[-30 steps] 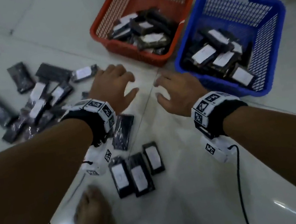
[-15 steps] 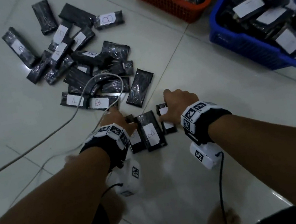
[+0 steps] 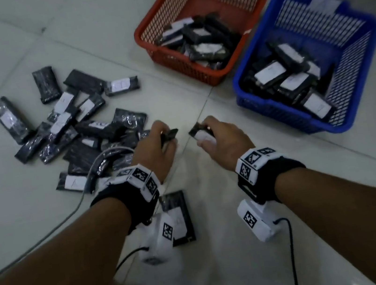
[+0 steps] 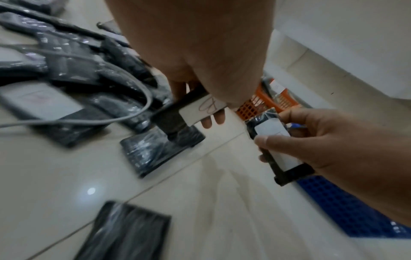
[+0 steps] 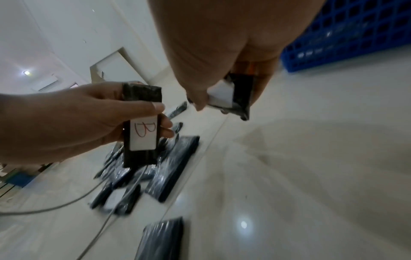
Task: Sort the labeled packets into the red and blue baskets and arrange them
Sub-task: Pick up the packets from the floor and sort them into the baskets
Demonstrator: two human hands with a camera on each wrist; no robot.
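Observation:
My left hand (image 3: 157, 144) grips a black packet (image 5: 142, 130) whose white label reads B, lifted above the floor. My right hand (image 3: 220, 137) grips another black packet (image 4: 275, 149) with a white label; its letter is not readable. Both hands hover side by side in front of the baskets. The red basket (image 3: 167, 5) stands at the back middle and the blue basket (image 3: 357, 86) to its right, each holding several labeled packets. A loose pile of black packets (image 3: 73, 126) lies on the floor at the left. One more packet (image 3: 177, 208) lies under my left wrist.
A grey cable (image 3: 70, 215) loops from the packet pile across the white tiled floor (image 3: 251, 267) toward the lower left. Black wrist-camera cables (image 3: 291, 249) trail beneath both forearms. A white wall and doorway (image 5: 106, 66) show in the right wrist view.
Both hands were down on the three packets near my feet; each has since lifted one packet up and forward toward the baskets. One packet stays on the floor.

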